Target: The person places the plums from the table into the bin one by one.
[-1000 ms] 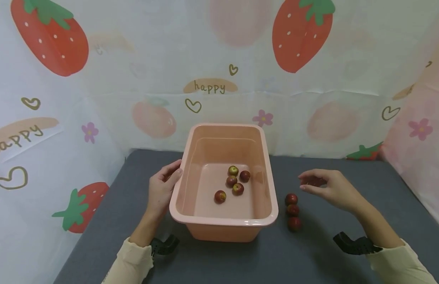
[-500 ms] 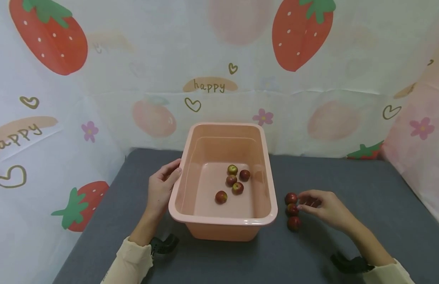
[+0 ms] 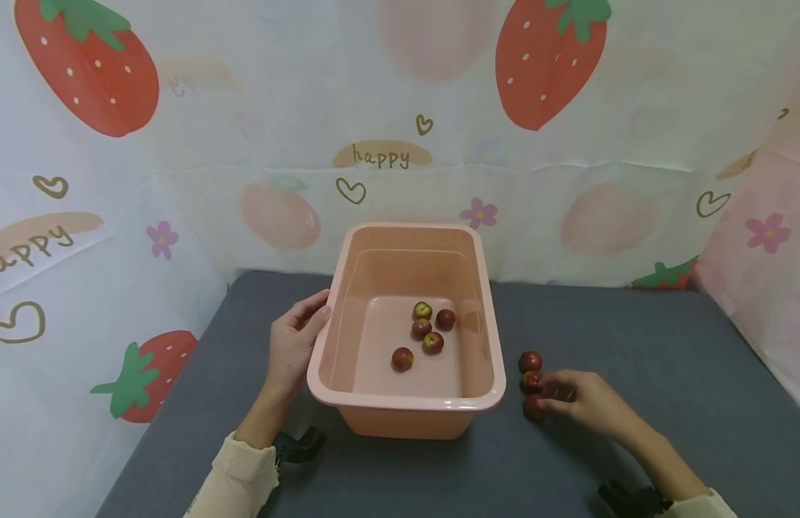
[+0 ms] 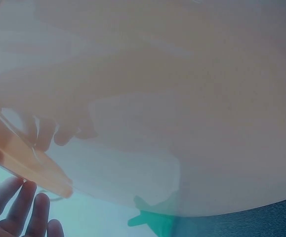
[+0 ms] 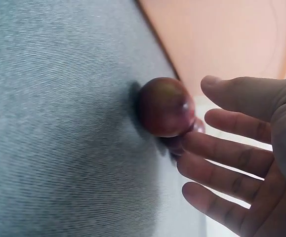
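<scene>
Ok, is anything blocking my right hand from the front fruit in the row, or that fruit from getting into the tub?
Nothing visible stands between the right hand and the front fruit. The right wall of the tub stands between that fruit and the tub's inside. Nothing else shows there.

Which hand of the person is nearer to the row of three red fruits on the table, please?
Right. The right hand is close beside the row of three red fruits; the left hand is farther away, at the opposite side of the pink tub.
</scene>
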The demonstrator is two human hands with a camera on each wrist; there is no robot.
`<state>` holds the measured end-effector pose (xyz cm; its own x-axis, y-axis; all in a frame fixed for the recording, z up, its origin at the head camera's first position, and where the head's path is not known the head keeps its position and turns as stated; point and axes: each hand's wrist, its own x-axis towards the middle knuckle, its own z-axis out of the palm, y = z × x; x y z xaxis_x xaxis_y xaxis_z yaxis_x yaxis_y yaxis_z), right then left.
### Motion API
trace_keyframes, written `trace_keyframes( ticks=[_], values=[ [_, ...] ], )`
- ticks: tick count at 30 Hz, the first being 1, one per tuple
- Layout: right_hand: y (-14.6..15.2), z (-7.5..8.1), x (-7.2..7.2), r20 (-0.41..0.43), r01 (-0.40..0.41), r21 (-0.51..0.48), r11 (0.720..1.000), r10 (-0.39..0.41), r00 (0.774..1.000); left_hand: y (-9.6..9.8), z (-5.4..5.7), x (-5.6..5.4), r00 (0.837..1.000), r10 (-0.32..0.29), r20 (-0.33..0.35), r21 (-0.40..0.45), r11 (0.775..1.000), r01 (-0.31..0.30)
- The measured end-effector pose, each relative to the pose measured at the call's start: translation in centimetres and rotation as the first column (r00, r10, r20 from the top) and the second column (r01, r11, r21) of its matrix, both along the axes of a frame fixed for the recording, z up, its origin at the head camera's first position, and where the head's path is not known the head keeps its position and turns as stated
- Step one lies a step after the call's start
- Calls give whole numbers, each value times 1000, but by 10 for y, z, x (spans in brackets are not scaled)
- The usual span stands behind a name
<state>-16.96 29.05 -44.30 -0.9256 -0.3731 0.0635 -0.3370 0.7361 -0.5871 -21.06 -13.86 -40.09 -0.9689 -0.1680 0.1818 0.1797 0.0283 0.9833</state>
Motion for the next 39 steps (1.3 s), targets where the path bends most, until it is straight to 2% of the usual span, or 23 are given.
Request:
trace_keyframes(
  ticks=[7, 19, 27, 33, 39],
  values=[
    [0, -10, 2, -62, -27, 54, 998, 30, 998, 0, 0, 0, 1000, -6, 2, -9, 1000, 6],
    [-7, -15, 5, -41, -20, 80, 997, 23, 999, 0, 0, 0, 1000, -4, -4, -26, 1000, 4],
    [-7, -15, 5, 7, -33, 30, 999, 33, 999, 0, -1, 0, 1000, -9, -6, -24, 1000, 9],
    [-4, -13, 2, -7, -22, -20, 1000, 22, 1000, 0, -1, -1, 1000, -11, -6, -24, 1000, 11],
    [-1, -2, 0, -20, 5, -45, 999, -6, 1000, 0, -1, -1, 1000, -8, -1, -31, 999, 8]
  ],
)
